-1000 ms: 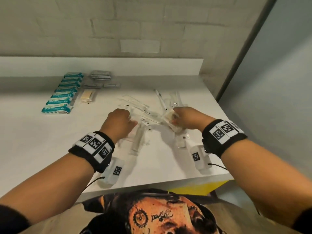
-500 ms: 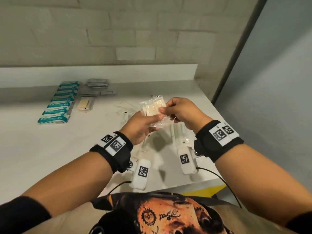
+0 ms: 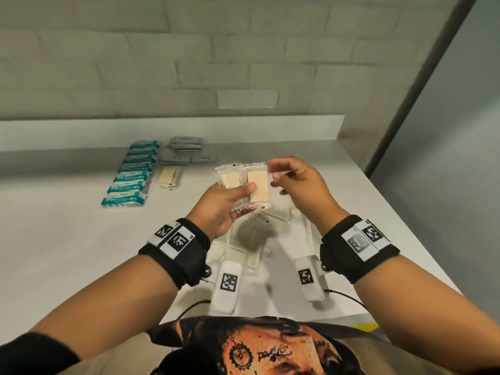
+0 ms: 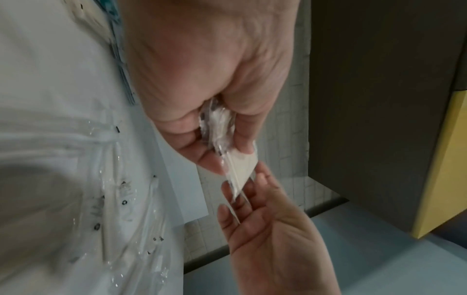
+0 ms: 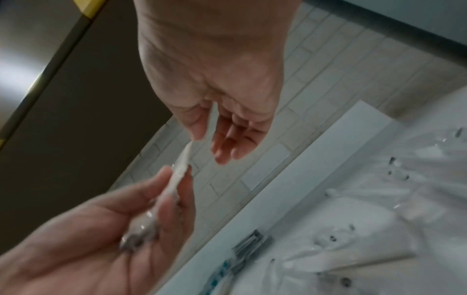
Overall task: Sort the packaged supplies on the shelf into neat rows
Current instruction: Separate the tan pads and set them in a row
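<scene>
I hold two beige packets (image 3: 258, 186) in clear wrappers above the white shelf (image 3: 54, 253). My left hand (image 3: 244, 197) pinches their lower ends, thumb on top and fingers beneath. In the left wrist view the packets (image 4: 240, 169) stick out past that hand (image 4: 220, 151). My right hand (image 3: 273, 171) hovers at the packets' right edge with loosely curled fingers. In the right wrist view the wrapper edge (image 5: 180, 173) runs between its thumb and spread fingers, which do not close on it (image 5: 209, 139).
A row of teal packets (image 3: 130, 174) lies at the back left, with grey packets (image 3: 186, 143) and one beige packet (image 3: 167, 175) beside it. A loose pile of clear packs (image 3: 251, 247) lies under my hands. The shelf ends close on the right.
Both hands rose from the clear pile with the beige packets. The left hand now fans out two packets, and the right hand has loosened its pinch and drawn slightly right.
</scene>
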Action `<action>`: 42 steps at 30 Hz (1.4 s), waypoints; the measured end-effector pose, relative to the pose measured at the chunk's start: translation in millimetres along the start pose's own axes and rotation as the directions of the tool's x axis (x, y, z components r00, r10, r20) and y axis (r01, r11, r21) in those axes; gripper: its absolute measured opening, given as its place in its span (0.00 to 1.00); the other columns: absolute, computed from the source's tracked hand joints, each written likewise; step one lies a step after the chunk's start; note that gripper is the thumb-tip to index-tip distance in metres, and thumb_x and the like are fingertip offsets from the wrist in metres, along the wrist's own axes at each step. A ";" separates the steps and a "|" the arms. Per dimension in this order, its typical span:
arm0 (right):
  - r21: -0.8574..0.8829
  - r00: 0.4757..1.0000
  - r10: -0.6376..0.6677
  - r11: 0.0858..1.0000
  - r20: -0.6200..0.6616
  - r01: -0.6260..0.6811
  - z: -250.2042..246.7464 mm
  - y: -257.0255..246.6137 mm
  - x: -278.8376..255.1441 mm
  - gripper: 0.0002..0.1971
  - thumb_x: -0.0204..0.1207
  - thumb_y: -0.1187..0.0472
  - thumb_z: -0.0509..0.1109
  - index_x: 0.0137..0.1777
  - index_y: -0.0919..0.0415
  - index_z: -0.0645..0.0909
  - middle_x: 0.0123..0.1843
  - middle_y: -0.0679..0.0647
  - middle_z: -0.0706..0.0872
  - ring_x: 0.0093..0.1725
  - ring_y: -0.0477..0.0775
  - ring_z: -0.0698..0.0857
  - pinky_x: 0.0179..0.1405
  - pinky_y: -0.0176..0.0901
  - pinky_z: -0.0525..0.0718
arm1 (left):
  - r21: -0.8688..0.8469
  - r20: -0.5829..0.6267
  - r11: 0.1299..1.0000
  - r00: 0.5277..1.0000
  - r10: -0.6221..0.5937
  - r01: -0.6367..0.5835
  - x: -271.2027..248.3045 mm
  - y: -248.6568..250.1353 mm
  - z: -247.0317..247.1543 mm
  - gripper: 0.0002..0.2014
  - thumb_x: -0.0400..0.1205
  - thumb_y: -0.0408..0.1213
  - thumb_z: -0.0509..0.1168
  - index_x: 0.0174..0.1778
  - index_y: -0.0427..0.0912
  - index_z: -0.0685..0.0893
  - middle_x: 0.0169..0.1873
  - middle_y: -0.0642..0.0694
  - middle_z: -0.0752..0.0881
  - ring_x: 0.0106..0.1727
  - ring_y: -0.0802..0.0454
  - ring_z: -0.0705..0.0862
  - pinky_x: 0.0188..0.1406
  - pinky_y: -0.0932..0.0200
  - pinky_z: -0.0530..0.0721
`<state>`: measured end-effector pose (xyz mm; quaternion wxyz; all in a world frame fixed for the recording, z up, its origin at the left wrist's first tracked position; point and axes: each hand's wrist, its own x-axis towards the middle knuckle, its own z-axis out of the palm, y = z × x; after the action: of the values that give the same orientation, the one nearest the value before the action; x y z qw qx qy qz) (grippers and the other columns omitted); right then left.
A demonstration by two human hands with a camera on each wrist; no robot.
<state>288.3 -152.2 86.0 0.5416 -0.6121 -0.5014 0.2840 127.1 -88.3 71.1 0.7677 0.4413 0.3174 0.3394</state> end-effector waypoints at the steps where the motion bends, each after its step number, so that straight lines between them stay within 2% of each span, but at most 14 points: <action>1: 0.028 0.997 0.072 0.997 0.023 -0.072 3.6 -2.9 0.5 0.08 0.78 0.66 0.71 0.50 0.52 0.84 0.47 0.52 0.88 0.38 0.48 0.86 0.36 0.39 0.82 | 0.000 -0.020 1.000 0.999 0.025 -0.025 -0.3 1.7 -4.0 0.11 0.79 0.28 0.68 0.58 0.35 0.84 0.43 0.42 0.90 0.42 0.48 0.90 0.40 0.56 0.88; 3: -0.034 0.986 0.142 0.990 0.091 -0.139 11.5 -7.9 1.8 0.01 0.75 0.63 0.75 0.44 0.58 0.85 0.38 0.53 0.89 0.30 0.48 0.85 0.28 0.39 0.79 | -0.007 -0.039 0.999 0.998 0.050 -0.050 -1.2 3.9 -13.1 0.14 0.79 0.28 0.69 0.61 0.34 0.82 0.46 0.41 0.89 0.45 0.46 0.89 0.42 0.55 0.87; 5: -0.126 0.982 0.149 0.983 0.120 -0.133 20.9 -10.0 4.5 0.05 0.75 0.63 0.75 0.38 0.61 0.84 0.33 0.52 0.88 0.26 0.47 0.83 0.26 0.38 0.79 | -0.016 -0.041 0.998 0.997 0.059 -0.060 -2.9 6.3 -21.1 0.14 0.79 0.29 0.69 0.61 0.35 0.82 0.47 0.40 0.88 0.46 0.45 0.88 0.39 0.57 0.89; 11: -0.105 0.970 0.128 0.989 0.205 -0.108 50.7 -15.9 10.0 0.08 0.79 0.67 0.69 0.38 0.60 0.77 0.27 0.47 0.84 0.24 0.43 0.81 0.28 0.40 0.79 | -0.031 -0.021 0.996 0.996 0.085 -0.086 -10.3 14.0 -43.5 0.05 0.80 0.27 0.67 0.50 0.37 0.84 0.40 0.43 0.91 0.42 0.48 0.90 0.42 0.55 0.90; 14: -0.024 0.961 0.127 0.992 0.245 -0.125 65.8 -17.7 12.7 0.06 0.78 0.67 0.70 0.40 0.60 0.78 0.30 0.52 0.84 0.26 0.50 0.81 0.25 0.40 0.79 | -0.007 -0.045 0.994 0.993 0.107 -0.108 -14.0 18.8 -57.5 0.06 0.80 0.27 0.67 0.50 0.39 0.84 0.40 0.44 0.91 0.42 0.49 0.90 0.39 0.57 0.89; 18: 0.018 0.944 0.149 0.987 0.295 -0.161 80.9 -21.6 16.3 0.07 0.76 0.70 0.71 0.38 0.62 0.79 0.31 0.58 0.85 0.24 0.50 0.82 0.25 0.40 0.82 | 0.020 -0.032 0.992 0.992 0.122 -0.122 -18.5 23.8 -76.2 0.08 0.81 0.26 0.66 0.53 0.38 0.84 0.42 0.42 0.90 0.42 0.47 0.90 0.41 0.55 0.89; 23: -0.091 0.927 0.163 0.986 0.338 -0.140 103.7 -33.2 29.1 0.05 0.76 0.63 0.73 0.47 0.57 0.79 0.36 0.52 0.86 0.30 0.50 0.82 0.29 0.40 0.77 | 0.173 -0.017 0.975 0.989 0.146 -0.141 -25.9 28.0 -103.6 0.10 0.79 0.25 0.68 0.52 0.42 0.85 0.45 0.42 0.90 0.46 0.47 0.89 0.49 0.50 0.87; 25: -0.200 0.925 0.135 0.978 0.354 -0.066 116.4 -39.0 38.7 0.04 0.73 0.63 0.76 0.44 0.58 0.84 0.34 0.50 0.86 0.30 0.48 0.81 0.31 0.39 0.76 | 0.242 -0.019 0.961 0.990 0.139 -0.131 -28.3 30.9 -117.4 0.10 0.77 0.24 0.70 0.51 0.41 0.85 0.45 0.41 0.89 0.46 0.46 0.89 0.51 0.47 0.87; 28: -0.386 0.878 0.170 0.922 0.448 0.019 135.6 -47.5 52.4 0.04 0.70 0.63 0.78 0.37 0.58 0.86 0.32 0.51 0.86 0.31 0.47 0.80 0.33 0.39 0.76 | 0.273 -0.039 0.957 0.993 0.112 -0.097 -32.5 34.7 -137.8 0.13 0.75 0.25 0.72 0.55 0.38 0.85 0.48 0.40 0.89 0.48 0.44 0.89 0.52 0.46 0.86; 30: -0.505 0.859 0.207 0.860 0.467 0.067 147.8 -51.3 63.0 0.04 0.71 0.60 0.78 0.36 0.55 0.87 0.30 0.49 0.85 0.32 0.46 0.80 0.30 0.36 0.74 | 0.250 -0.071 0.965 0.993 0.099 -0.079 -34.8 39.4 -152.7 0.13 0.76 0.25 0.71 0.55 0.40 0.84 0.46 0.41 0.89 0.46 0.46 0.89 0.45 0.52 0.88; 33: -0.722 0.921 0.166 0.674 0.352 0.154 163.4 -46.8 78.8 0.04 0.75 0.57 0.74 0.43 0.58 0.88 0.36 0.48 0.83 0.40 0.49 0.80 0.37 0.36 0.73 | 0.191 -0.128 0.981 0.989 0.069 -0.044 -36.9 49.7 -176.4 0.12 0.79 0.28 0.69 0.58 0.41 0.82 0.47 0.42 0.87 0.44 0.49 0.89 0.42 0.56 0.88; 35: -0.764 0.925 0.181 0.626 0.334 0.153 174.0 -38.9 83.9 0.07 0.78 0.58 0.71 0.48 0.62 0.87 0.42 0.50 0.83 0.46 0.50 0.81 0.44 0.38 0.74 | 0.073 -0.155 0.997 0.987 0.036 -0.025 -38.8 55.0 -192.3 0.14 0.82 0.28 0.64 0.64 0.39 0.78 0.50 0.39 0.87 0.48 0.44 0.89 0.45 0.53 0.89; 38: -0.738 0.836 0.309 0.656 0.454 0.158 192.3 -25.2 77.3 0.10 0.80 0.57 0.68 0.53 0.64 0.84 0.45 0.52 0.84 0.48 0.54 0.81 0.48 0.43 0.77 | -0.063 -0.134 0.998 0.991 0.012 -0.021 -43.9 58.8 -208.5 0.17 0.84 0.26 0.53 0.68 0.38 0.74 0.58 0.36 0.87 0.57 0.38 0.86 0.42 0.50 0.91; 42: -0.779 0.715 0.408 0.548 0.568 0.306 221.1 -2.8 60.8 0.09 0.80 0.56 0.67 0.54 0.60 0.84 0.48 0.53 0.84 0.47 0.53 0.79 0.42 0.42 0.74 | -0.012 -0.139 0.999 0.989 0.044 -0.046 -43.4 57.0 -220.3 0.17 0.84 0.29 0.60 0.69 0.39 0.77 0.60 0.41 0.88 0.59 0.41 0.87 0.52 0.47 0.88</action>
<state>111.0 -12.8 44.7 -0.0573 -0.6530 -0.7175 0.2355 -84.7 0.5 40.0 0.7391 0.4179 0.3574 0.3891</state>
